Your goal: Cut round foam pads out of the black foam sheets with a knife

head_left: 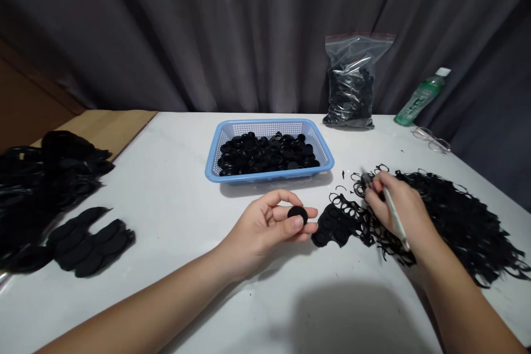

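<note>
Between the thumb and fingers of my left hand (269, 224) is a small round black disc (297, 213), held above the white table in front of the basket. My right hand (396, 204) grips a light-coloured pen-like tool (396, 218), its dark tip pointing up and away over thin black ring scraps (357, 210). A flat black piece with scalloped edges (332, 225) lies on the table between my hands. Beyond them, a blue basket (269, 178) holds many black round parts (265, 155).
Black trimmings (464, 227) are heaped at the right. Black pieces (93, 240) and a larger dark pile (50, 177) lie at the left. Behind stand a zip bag (352, 88) of black parts and a green bottle (421, 100), with glasses (431, 140) nearby.
</note>
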